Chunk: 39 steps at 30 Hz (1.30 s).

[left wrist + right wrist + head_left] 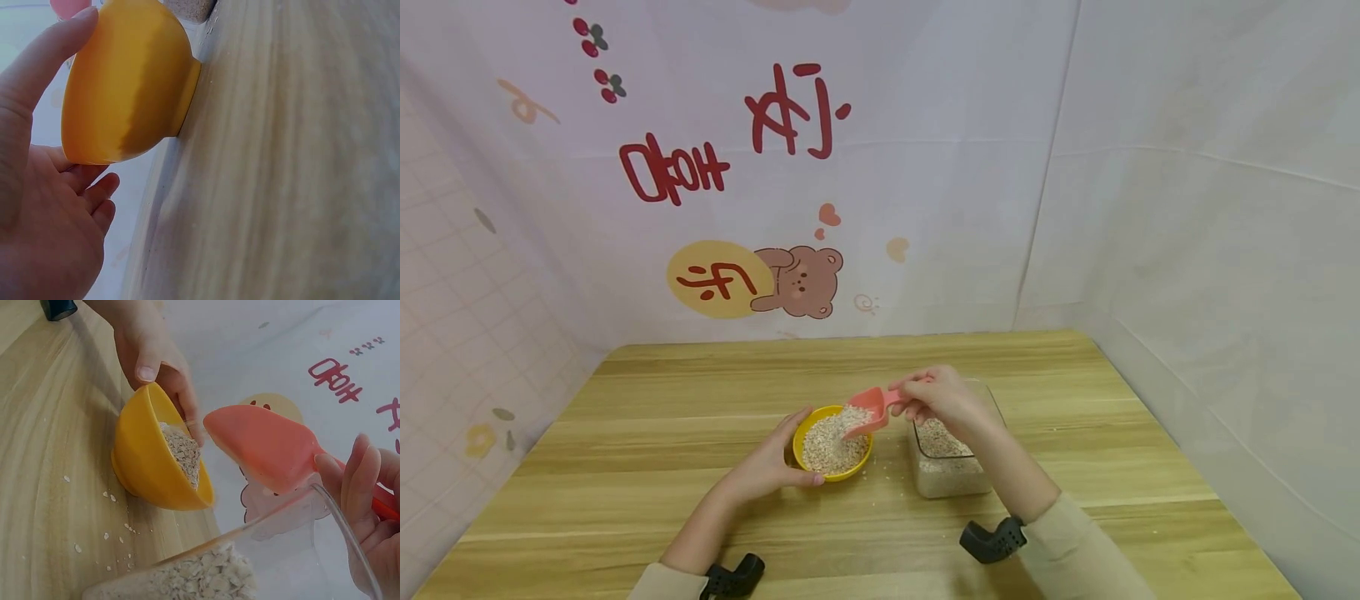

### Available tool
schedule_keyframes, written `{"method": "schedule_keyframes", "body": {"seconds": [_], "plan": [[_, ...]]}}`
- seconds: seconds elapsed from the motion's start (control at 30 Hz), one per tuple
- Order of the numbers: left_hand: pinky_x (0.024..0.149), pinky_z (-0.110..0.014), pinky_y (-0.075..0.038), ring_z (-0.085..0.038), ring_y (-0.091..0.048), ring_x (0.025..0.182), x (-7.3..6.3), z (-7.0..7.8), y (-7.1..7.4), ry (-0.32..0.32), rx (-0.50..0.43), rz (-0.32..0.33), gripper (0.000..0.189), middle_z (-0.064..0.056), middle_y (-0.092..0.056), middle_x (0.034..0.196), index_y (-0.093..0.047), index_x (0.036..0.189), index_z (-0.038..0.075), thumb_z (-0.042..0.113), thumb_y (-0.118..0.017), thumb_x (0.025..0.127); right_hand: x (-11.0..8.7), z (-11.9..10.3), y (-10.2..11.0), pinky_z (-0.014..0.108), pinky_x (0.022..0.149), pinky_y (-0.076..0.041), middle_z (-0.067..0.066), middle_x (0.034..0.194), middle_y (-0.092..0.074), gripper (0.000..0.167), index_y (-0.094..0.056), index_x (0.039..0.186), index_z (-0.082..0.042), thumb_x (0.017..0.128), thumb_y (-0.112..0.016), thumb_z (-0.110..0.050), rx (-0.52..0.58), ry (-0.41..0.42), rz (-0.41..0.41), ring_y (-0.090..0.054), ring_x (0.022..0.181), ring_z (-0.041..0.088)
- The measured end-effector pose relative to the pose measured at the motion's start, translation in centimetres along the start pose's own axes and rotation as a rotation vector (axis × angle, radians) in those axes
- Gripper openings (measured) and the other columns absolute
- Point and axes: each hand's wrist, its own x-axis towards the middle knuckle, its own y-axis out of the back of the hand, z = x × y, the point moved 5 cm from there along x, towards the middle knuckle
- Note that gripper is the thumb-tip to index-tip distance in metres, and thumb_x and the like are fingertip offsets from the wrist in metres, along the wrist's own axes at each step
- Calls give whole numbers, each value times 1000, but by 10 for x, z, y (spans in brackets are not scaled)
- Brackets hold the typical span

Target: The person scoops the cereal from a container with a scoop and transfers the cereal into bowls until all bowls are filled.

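Note:
A yellow bowl filled with rolled oats stands on the wooden table, its foot on the tabletop. My left hand holds it by the side, thumb at the near rim and fingers round the far side; the left wrist view shows the thumb along the bowl. In my right hand is the handle of a pink scoop. The scoop is tilted down over the bowl's right side, with oats at its lip running into the bowl. From the right wrist, the scoop's underside shows.
Right of the bowl, under my right forearm, stands a clear square container partly filled with oats. Stray flakes lie on the table between bowl and container. A white printed cloth hangs behind the table.

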Motion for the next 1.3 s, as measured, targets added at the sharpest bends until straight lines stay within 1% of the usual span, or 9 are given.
{"method": "schedule_keyframes", "body": {"seconds": [0.2,0.37,0.5,0.73,0.9,1.13,1.3], "plan": [[105,-66,-13,-42,-10,140,1,-1,0,5,-14,-3,108,-20,-14,156,-20,152,7,35,-85,70,5,-11,-5,22,46,-48,20,78,-69,26,-65,109,9,87,-56,0,-47,-14,0,-58,50,12],[106,-65,-12,-41,-10,141,1,-1,-1,10,-25,-4,108,-20,-14,156,-20,152,7,35,-85,70,8,-21,-9,22,44,-47,21,76,-69,21,-67,105,9,89,-58,-1,-86,0,-17,-59,49,12],[106,-66,-13,-42,-10,141,1,-1,-1,18,-22,-3,108,-21,-14,156,-20,152,8,35,-85,71,10,-27,-10,22,43,-47,21,75,-69,18,-68,102,7,89,-59,-3,-126,-7,-33,-59,48,12],[104,-68,-14,-43,-11,140,1,-1,0,16,-17,3,106,-21,-16,155,-22,152,9,34,-85,71,9,-38,-11,24,44,-48,18,74,-69,18,-68,100,7,89,-58,-1,-214,9,-53,-59,48,13],[104,-68,-14,-43,-12,140,1,0,0,19,-15,4,106,-20,-17,155,-23,152,9,33,-86,70,8,-46,-12,24,45,-49,18,73,-69,18,-68,101,8,89,-59,-1,-251,30,-78,-58,48,13],[105,-67,-14,-42,-12,140,0,0,0,22,-21,3,106,-20,-17,155,-23,152,10,32,-86,70,10,-48,-10,25,45,-50,17,72,-69,19,-68,101,8,89,-59,-2,-260,38,-70,-58,47,13],[105,-66,-14,-41,-12,141,-1,0,0,23,-24,6,106,-19,-17,155,-23,152,9,32,-86,70,9,-44,-8,23,44,-49,18,73,-69,17,-69,100,7,89,-59,-1,-238,25,-56,-58,48,13]]}}
